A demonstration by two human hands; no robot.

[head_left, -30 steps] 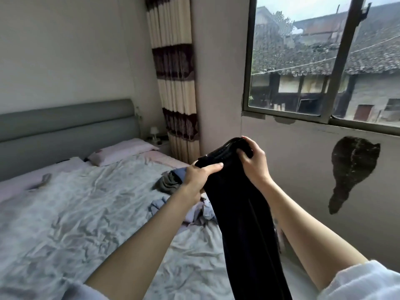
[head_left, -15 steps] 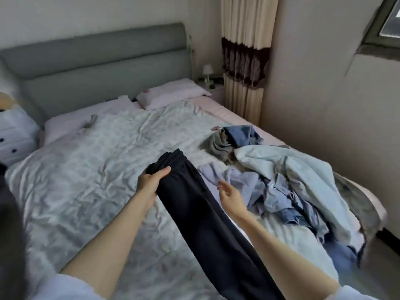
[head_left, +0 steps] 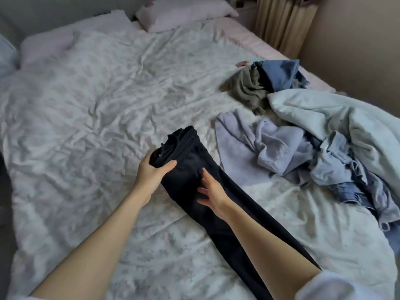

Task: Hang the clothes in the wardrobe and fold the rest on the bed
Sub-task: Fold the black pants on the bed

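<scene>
Black trousers [head_left: 188,169] lie lengthwise on the bed [head_left: 97,105], waistband with a drawstring pointing away from me. My left hand [head_left: 151,172] grips the waistband edge, thumb over the top of the cloth. My right hand [head_left: 211,189] lies flat on the trousers below the waist with fingers straight. The lower legs of the trousers run under my right forearm toward the bottom edge of the view.
A heap of clothes [head_left: 324,152] covers the bed's right side: a lilac knit top [head_left: 270,148], pale blue and denim pieces, a grey-green garment [head_left: 249,87]. Two pillows [head_left: 184,11] sit at the headboard. A curtain [head_left: 283,20] and wall close off the far right.
The trousers came down from the air in front of the window onto the bed. My right hand let go of the waistband and now presses flat on the cloth. The view tilted down.
</scene>
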